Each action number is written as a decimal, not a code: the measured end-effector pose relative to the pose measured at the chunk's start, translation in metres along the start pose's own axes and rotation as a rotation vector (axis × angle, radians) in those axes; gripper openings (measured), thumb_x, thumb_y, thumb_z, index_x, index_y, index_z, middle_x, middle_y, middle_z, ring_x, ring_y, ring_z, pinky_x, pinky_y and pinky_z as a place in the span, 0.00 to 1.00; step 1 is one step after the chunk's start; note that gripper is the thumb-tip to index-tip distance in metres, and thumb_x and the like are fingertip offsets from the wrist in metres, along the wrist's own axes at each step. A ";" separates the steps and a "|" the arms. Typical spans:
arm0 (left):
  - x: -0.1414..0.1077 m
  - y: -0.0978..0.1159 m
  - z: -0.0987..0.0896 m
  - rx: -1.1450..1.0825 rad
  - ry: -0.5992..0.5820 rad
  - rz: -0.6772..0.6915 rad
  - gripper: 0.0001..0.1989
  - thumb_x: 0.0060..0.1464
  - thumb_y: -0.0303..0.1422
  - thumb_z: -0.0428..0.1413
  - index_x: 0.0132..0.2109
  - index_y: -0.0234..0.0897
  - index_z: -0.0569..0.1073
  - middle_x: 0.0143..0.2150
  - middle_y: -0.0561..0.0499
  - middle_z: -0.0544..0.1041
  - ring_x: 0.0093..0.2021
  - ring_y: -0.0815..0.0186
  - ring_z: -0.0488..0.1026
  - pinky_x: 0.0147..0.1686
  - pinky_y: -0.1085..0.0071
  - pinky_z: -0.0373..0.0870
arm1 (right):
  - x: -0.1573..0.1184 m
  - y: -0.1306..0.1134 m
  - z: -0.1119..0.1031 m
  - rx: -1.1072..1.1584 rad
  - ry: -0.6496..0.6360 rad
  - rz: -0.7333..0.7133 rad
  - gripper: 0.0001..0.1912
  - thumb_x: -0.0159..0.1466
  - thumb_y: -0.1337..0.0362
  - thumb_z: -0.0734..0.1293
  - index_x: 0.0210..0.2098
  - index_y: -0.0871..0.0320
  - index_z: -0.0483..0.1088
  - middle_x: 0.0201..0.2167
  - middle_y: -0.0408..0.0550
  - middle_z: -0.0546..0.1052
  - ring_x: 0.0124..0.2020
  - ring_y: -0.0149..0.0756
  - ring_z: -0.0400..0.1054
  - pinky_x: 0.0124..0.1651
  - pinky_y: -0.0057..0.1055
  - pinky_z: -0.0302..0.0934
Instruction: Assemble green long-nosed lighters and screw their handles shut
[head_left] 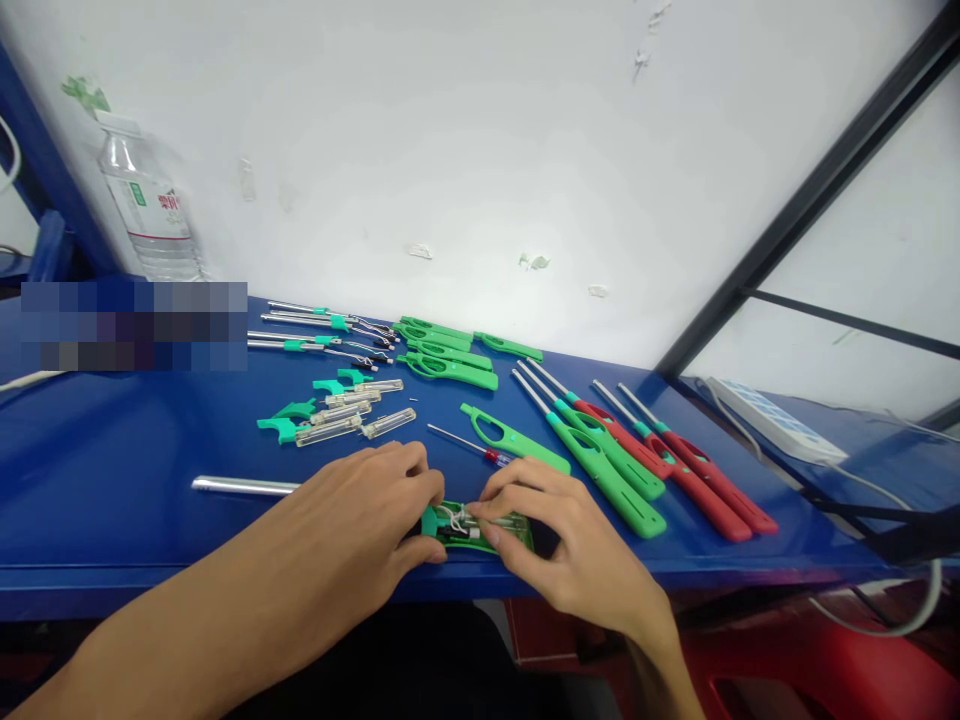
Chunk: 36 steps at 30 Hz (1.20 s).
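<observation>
A half-open green gas lighter [454, 540] lies near the table's front edge, its inner parts exposed and its metal tube [244, 486] pointing left. My left hand [382, 505] is closed around the tube end of the lighter's handle. With thumb and fingertips, my right hand [555, 525] pinches at the thin white wire [456, 518] beside the clear fuel tank [514, 524]; the fingers partly cover the exact grip. Just behind the hands are a screwdriver [491, 456] with a red and clear handle and a loose green handle shell [517, 440].
Clear tanks [330, 430] and teal triggers [289, 420] lie back left, before metal tubes with wires [322, 343]. Green shells [450, 365] lie near the wall. Assembled green lighters [607, 480] and red ones [705, 485] are right. A bottle [150, 210] and power strip [776, 420] flank them.
</observation>
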<state>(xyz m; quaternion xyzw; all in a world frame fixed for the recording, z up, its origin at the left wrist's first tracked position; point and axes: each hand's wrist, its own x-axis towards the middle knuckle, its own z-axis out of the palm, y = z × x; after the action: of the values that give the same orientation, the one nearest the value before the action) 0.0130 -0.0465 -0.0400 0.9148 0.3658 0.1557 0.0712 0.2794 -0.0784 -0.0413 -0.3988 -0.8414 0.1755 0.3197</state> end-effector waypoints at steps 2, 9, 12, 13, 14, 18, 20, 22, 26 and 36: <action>-0.002 -0.003 0.002 0.023 0.004 0.048 0.07 0.70 0.36 0.67 0.50 0.45 0.78 0.49 0.51 0.80 0.47 0.57 0.78 0.45 0.60 0.66 | 0.000 0.000 0.000 -0.001 0.005 -0.007 0.07 0.73 0.70 0.72 0.45 0.52 0.83 0.46 0.44 0.83 0.47 0.40 0.77 0.54 0.37 0.66; -0.008 -0.016 0.004 0.068 0.015 0.197 0.19 0.75 0.34 0.59 0.67 0.59 0.73 0.61 0.53 0.79 0.57 0.57 0.77 0.54 0.60 0.67 | -0.001 0.000 0.001 -0.018 0.006 -0.006 0.08 0.72 0.70 0.72 0.45 0.52 0.82 0.46 0.44 0.83 0.47 0.40 0.76 0.54 0.38 0.66; -0.010 -0.016 0.001 0.037 -0.003 0.211 0.18 0.74 0.32 0.60 0.65 0.57 0.76 0.60 0.52 0.80 0.57 0.58 0.77 0.54 0.63 0.70 | -0.001 0.000 0.000 -0.015 0.006 -0.005 0.08 0.72 0.70 0.72 0.45 0.52 0.82 0.46 0.44 0.83 0.47 0.40 0.76 0.54 0.38 0.66; -0.011 -0.016 0.000 0.030 0.002 0.214 0.17 0.73 0.31 0.60 0.64 0.56 0.77 0.60 0.51 0.80 0.57 0.58 0.77 0.55 0.64 0.71 | -0.001 0.000 0.000 -0.016 0.006 -0.006 0.08 0.72 0.70 0.72 0.45 0.52 0.82 0.46 0.44 0.83 0.46 0.40 0.76 0.54 0.38 0.66; -0.011 -0.016 -0.001 0.026 0.007 0.215 0.18 0.73 0.30 0.60 0.64 0.55 0.78 0.59 0.50 0.80 0.57 0.58 0.77 0.55 0.64 0.71 | -0.001 0.000 0.000 -0.017 0.005 -0.006 0.08 0.72 0.70 0.72 0.46 0.52 0.82 0.46 0.44 0.83 0.46 0.40 0.76 0.54 0.38 0.66; -0.012 -0.016 -0.002 0.037 -0.011 0.193 0.19 0.73 0.27 0.58 0.64 0.54 0.80 0.55 0.49 0.81 0.54 0.58 0.78 0.56 0.64 0.73 | -0.001 0.000 0.000 -0.019 0.001 -0.006 0.09 0.72 0.71 0.72 0.46 0.51 0.83 0.46 0.44 0.84 0.46 0.41 0.76 0.54 0.39 0.66; -0.012 -0.015 -0.002 0.051 -0.024 0.178 0.19 0.72 0.27 0.58 0.64 0.53 0.80 0.54 0.48 0.81 0.54 0.57 0.78 0.55 0.64 0.73 | 0.000 0.000 0.001 -0.019 0.002 -0.004 0.09 0.72 0.71 0.72 0.46 0.51 0.82 0.47 0.44 0.84 0.47 0.41 0.76 0.54 0.39 0.66; -0.012 -0.013 -0.002 0.071 -0.029 0.168 0.19 0.72 0.27 0.57 0.63 0.52 0.80 0.53 0.47 0.81 0.54 0.56 0.78 0.55 0.64 0.73 | 0.000 0.000 0.001 -0.020 0.001 -0.003 0.09 0.72 0.71 0.72 0.45 0.51 0.82 0.46 0.44 0.84 0.47 0.41 0.76 0.53 0.39 0.66; -0.012 -0.010 -0.001 0.104 -0.044 0.171 0.21 0.71 0.25 0.58 0.64 0.52 0.80 0.55 0.47 0.80 0.54 0.57 0.77 0.57 0.64 0.71 | -0.001 -0.001 0.001 -0.021 -0.002 -0.006 0.08 0.72 0.71 0.72 0.44 0.51 0.81 0.46 0.43 0.84 0.46 0.41 0.76 0.52 0.38 0.65; -0.010 -0.005 -0.003 -0.001 -0.032 0.149 0.21 0.69 0.27 0.61 0.63 0.57 0.78 0.54 0.51 0.79 0.50 0.57 0.77 0.50 0.61 0.67 | -0.001 -0.003 0.001 -0.033 -0.002 -0.003 0.08 0.73 0.71 0.71 0.45 0.52 0.82 0.46 0.44 0.84 0.46 0.40 0.76 0.51 0.38 0.66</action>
<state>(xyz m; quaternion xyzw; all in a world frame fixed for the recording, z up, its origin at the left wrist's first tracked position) 0.0016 -0.0498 -0.0408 0.9418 0.2955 0.1461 0.0659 0.2774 -0.0808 -0.0409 -0.4027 -0.8450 0.1618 0.3124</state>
